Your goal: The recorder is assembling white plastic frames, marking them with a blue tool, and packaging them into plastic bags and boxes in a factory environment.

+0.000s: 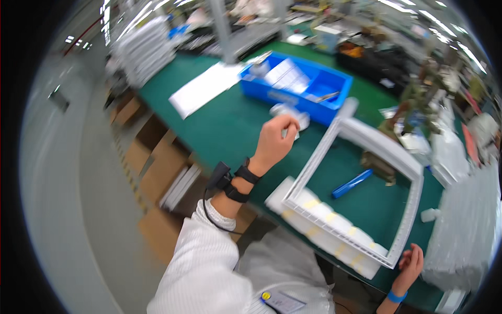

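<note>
My left hand (pixel 276 140) is over the green table, its fingers drawn together. Whatever they might hold is hidden. Just beyond it is a white roll-like item (pixel 286 111), blurred, which the hand partly covers. A white rectangular plastic frame (pixel 314 163) lies to the right, its near side on a white foam strip (pixel 293 212) bearing yellow pieces. My right hand (pixel 411 266) is beside the frame's near right corner, fingers stretched and slightly bent. I cannot tell whether it touches the frame. Inside the frame lie a slim blue object (pixel 352 183) and a brownish item (pixel 379 167).
A blue divided bin (pixel 293 97) with papers and small items stands beyond my left hand. White sheets (pixel 206 89) lie to its left. Wrapped grey-white stacks (pixel 463 230) stand at the right. Cardboard boxes (pixel 164 186) sit below the table's left edge.
</note>
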`<state>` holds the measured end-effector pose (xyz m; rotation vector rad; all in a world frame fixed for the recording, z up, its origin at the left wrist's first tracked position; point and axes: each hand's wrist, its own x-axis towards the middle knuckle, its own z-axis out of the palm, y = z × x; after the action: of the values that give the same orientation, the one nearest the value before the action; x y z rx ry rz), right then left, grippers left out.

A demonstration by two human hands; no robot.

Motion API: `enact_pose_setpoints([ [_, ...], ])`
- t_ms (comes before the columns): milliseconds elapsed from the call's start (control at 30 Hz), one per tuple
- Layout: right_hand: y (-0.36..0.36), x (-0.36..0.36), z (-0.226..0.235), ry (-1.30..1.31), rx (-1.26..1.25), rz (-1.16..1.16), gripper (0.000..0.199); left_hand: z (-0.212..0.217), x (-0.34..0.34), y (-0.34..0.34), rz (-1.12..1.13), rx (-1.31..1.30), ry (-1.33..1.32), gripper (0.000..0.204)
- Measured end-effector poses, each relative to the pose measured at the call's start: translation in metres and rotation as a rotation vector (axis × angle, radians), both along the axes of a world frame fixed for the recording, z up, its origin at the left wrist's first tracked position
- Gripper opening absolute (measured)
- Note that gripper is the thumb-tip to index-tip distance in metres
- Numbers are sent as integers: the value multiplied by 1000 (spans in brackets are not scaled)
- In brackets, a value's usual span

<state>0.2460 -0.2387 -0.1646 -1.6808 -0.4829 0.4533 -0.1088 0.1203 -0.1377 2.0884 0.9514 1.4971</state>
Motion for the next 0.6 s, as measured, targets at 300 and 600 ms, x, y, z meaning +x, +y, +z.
enact_pose_setpoints([
  [300, -23, -5, 10, -217, -67, -45, 28, -201, -308, -113, 837, -822, -32, 32],
  [600, -56, -22, -9, -640, -170, -96, 29, -413, -406, -233, 883, -1359, 413, 44],
])
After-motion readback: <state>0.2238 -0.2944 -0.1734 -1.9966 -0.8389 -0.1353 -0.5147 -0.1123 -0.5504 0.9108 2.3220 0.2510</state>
